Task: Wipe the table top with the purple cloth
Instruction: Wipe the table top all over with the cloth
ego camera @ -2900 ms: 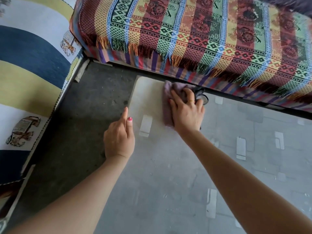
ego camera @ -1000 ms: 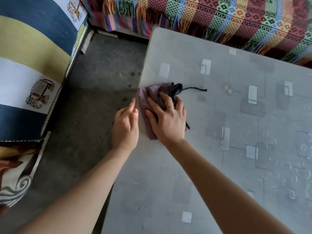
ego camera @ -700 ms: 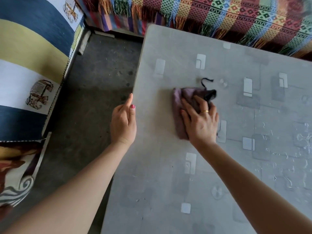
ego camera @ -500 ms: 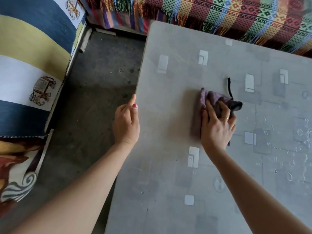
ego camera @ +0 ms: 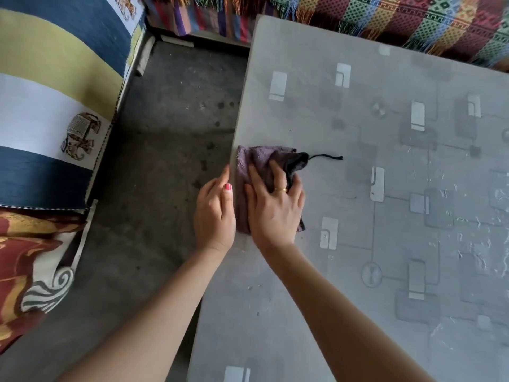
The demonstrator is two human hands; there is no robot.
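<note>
The purple cloth (ego camera: 249, 166) lies flat at the left edge of the grey patterned table top (ego camera: 358, 202). A black string trails from its dark corner to the right. My right hand (ego camera: 274, 205) presses down on the cloth with fingers spread and covers its lower half. My left hand (ego camera: 214, 213) sits cupped just off the table's left edge, beside the cloth, with its fingers held together and nothing visible in it.
A grey concrete floor (ego camera: 165, 161) runs left of the table. A striped blue, yellow and white cushion (ego camera: 55, 92) stands at the far left. A multicoloured fringed throw (ego camera: 385, 15) hangs along the table's far edge.
My right hand has slid the cloth from the middle of the table back left to the edge, next to my left hand. The left hand has stayed at the table's edge.
</note>
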